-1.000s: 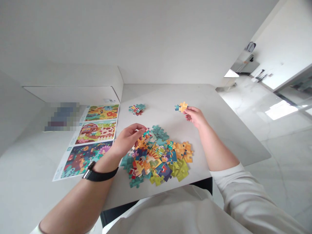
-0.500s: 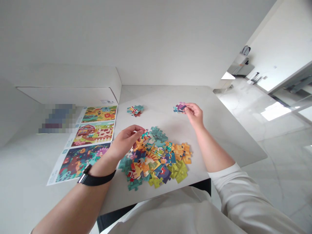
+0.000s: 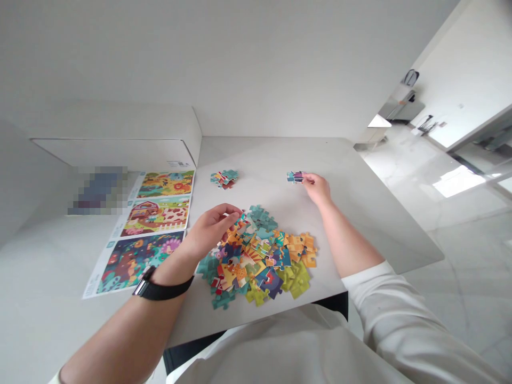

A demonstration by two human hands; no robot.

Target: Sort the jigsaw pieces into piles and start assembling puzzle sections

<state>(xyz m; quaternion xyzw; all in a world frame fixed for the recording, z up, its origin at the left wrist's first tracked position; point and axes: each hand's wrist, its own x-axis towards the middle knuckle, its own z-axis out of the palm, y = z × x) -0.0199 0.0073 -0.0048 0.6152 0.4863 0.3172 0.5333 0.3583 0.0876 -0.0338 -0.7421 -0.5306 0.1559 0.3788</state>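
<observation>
A heap of colourful puzzle pieces (image 3: 260, 258) lies on the white table (image 3: 360, 213) in front of me. My left hand (image 3: 210, 229), with a black watch on its wrist, rests at the heap's upper left edge, thumb and fingers pinched on a piece there. My right hand (image 3: 317, 186) reaches to the far side, its fingertips closed on a small purple and teal cluster of pieces (image 3: 295, 176) lying on the table. Another small cluster of pieces (image 3: 224, 178) sits farther left.
Three picture cards (image 3: 154, 221) lie in a column left of the heap. Behind them stands an open white cardboard box (image 3: 120, 141). The table's right edge drops off to a glossy floor (image 3: 460, 240).
My right hand moved from holding an orange piece up in the air down to the small cluster on the table, where a purple face shows. My left hand stayed at the heap.
</observation>
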